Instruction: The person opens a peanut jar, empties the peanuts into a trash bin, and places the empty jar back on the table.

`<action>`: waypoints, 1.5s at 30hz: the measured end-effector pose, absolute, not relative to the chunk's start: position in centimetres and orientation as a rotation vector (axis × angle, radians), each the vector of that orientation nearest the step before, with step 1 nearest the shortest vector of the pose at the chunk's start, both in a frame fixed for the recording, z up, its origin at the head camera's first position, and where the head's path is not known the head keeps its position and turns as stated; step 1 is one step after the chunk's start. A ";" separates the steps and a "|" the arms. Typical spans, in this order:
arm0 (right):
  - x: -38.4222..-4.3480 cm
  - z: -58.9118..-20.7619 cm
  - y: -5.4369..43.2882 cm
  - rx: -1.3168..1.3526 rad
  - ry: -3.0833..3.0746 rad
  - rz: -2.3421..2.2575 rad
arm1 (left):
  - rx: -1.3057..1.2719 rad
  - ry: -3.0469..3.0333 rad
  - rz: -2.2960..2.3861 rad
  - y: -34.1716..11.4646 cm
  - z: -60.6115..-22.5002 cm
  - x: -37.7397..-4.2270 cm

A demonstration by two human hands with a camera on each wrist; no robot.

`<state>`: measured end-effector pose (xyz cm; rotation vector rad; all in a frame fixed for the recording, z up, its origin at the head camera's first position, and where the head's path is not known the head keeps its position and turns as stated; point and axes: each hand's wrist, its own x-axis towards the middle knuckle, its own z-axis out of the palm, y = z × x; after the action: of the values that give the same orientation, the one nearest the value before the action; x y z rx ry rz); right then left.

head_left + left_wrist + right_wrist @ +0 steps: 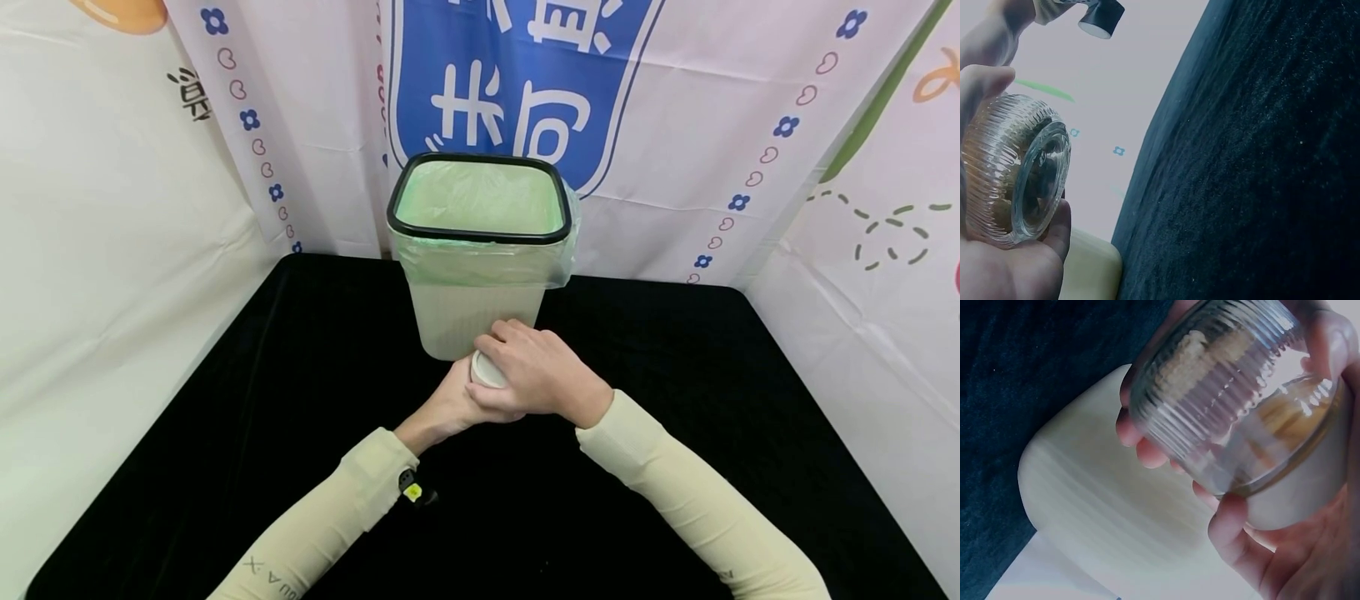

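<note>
A ribbed clear glass jar (1007, 156) with a pale lid (1300, 494) is held between both hands in front of the bin. My left hand (450, 404) grips the glass body, its fingers wrapped around the side. Over the top, my right hand (543, 371) grips the lid, thumb and fingers around its edge. Pale, crumbly-looking bits show through the glass in the right wrist view. The jar is tilted there, with lid and glass meeting at a brownish rim. From the head view only the lid's round white top shows; the hands hide the glass.
Just beyond the hands stands a cream waste bin (468, 312) with a black rim (480, 236) and a pale green liner bag (480, 265) folded over it. Black cloth (330, 375) covers the table. Printed white curtains (690, 108) hang behind and at both sides.
</note>
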<state>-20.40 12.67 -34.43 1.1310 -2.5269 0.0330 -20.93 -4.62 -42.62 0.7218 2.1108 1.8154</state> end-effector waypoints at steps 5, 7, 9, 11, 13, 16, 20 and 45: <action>-20.4 -34.4 12.7 1.148 -2.518 0.035 | 0.732 2.118 1.809 -4.7 -42.6 -21.0; -20.4 -34.4 12.7 1.155 -2.517 0.041 | 0.733 2.125 1.804 -4.7 -42.7 -21.0; -20.4 -34.3 12.7 1.159 -2.515 0.045 | 0.735 2.125 1.802 -4.7 -42.7 -21.0; -20.4 -34.4 12.8 1.162 -2.509 0.046 | 0.738 2.126 1.800 -4.7 -42.7 -21.0; -20.4 -34.4 12.8 1.166 -2.505 0.048 | 0.743 2.129 1.800 -4.7 -42.7 -20.9; -20.4 -34.4 12.8 1.171 -2.501 0.051 | 0.744 2.137 1.799 -4.7 -42.8 -20.9; -20.4 -34.3 12.8 1.177 -2.512 0.047 | 0.765 2.143 1.794 -4.8 -42.8 -21.0; -19.8 -33.5 12.5 1.007 -2.601 -0.010 | 0.704 2.053 1.901 -5.0 -43.1 -21.0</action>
<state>-19.79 12.55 -33.55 1.0074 -2.6005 -0.0099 -21.04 -5.04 -43.11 0.7037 2.0526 1.9013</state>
